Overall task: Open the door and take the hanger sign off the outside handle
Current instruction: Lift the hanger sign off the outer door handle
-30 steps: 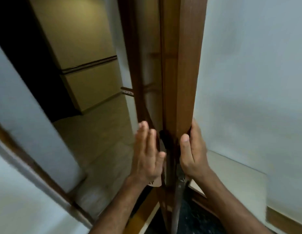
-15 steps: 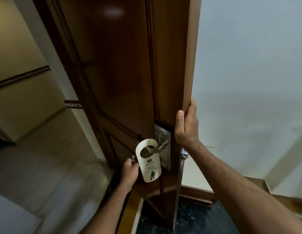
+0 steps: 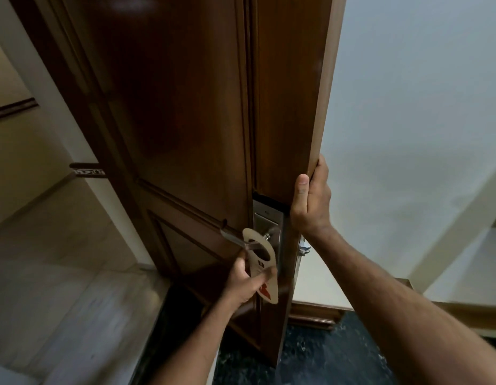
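The dark wooden door (image 3: 185, 120) stands open, its outside face turned toward me. A silver lever handle (image 3: 235, 240) sticks out to the left from a metal lock plate (image 3: 266, 220). A cream hanger sign (image 3: 262, 262) with a red mark at its bottom is looped over the lever and tilted. My left hand (image 3: 248, 282) pinches the sign's lower half. My right hand (image 3: 310, 201) grips the door's edge just above the lock plate.
A pale wall (image 3: 421, 120) fills the right side, with a wooden skirting board (image 3: 316, 315) below it. Dark marble floor (image 3: 310, 357) lies under the door edge. The corridor's light tiled floor (image 3: 60, 273) and beige wall with a dark rail (image 3: 13, 107) are at left.
The door's outside face has come into view. My left hand went from the door edge down to the sign and took hold of it, tilting it on the lever. My right hand stays on the edge.
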Demonstrator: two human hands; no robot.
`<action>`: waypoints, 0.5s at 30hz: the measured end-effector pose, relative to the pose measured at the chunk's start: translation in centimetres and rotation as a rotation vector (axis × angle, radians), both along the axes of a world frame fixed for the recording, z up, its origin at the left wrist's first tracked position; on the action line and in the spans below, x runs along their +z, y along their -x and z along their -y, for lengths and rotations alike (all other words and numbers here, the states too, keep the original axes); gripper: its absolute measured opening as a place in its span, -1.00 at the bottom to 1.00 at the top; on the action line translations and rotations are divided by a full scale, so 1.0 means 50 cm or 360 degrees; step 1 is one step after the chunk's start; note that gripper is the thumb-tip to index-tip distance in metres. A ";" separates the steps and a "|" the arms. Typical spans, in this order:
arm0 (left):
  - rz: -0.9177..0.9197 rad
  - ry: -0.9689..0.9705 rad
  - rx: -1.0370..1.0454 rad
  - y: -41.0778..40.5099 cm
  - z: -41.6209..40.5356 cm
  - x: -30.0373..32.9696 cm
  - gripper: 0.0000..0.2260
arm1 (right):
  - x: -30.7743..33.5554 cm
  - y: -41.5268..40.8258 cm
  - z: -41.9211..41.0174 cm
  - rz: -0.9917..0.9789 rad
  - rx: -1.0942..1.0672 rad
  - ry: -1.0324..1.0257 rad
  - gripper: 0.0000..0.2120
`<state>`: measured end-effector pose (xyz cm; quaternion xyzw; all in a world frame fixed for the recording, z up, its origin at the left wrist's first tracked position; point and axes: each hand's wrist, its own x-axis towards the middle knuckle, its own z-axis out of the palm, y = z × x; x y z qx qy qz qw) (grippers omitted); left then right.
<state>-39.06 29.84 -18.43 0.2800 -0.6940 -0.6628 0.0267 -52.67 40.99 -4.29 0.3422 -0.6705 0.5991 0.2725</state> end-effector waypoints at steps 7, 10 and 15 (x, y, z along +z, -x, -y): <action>-0.0033 -0.0042 0.0172 0.021 0.043 -0.004 -0.77 | -0.002 0.008 -0.001 -0.0008 0.0000 0.0009 -0.42; -0.0111 -0.0193 0.0164 0.010 0.096 -0.006 -0.87 | -0.002 0.012 0.000 0.0004 -0.0023 -0.0001 -0.40; -0.0241 -0.0339 0.0010 0.019 0.163 0.009 -0.80 | -0.001 0.012 0.001 0.0031 -0.0061 -0.0015 -0.42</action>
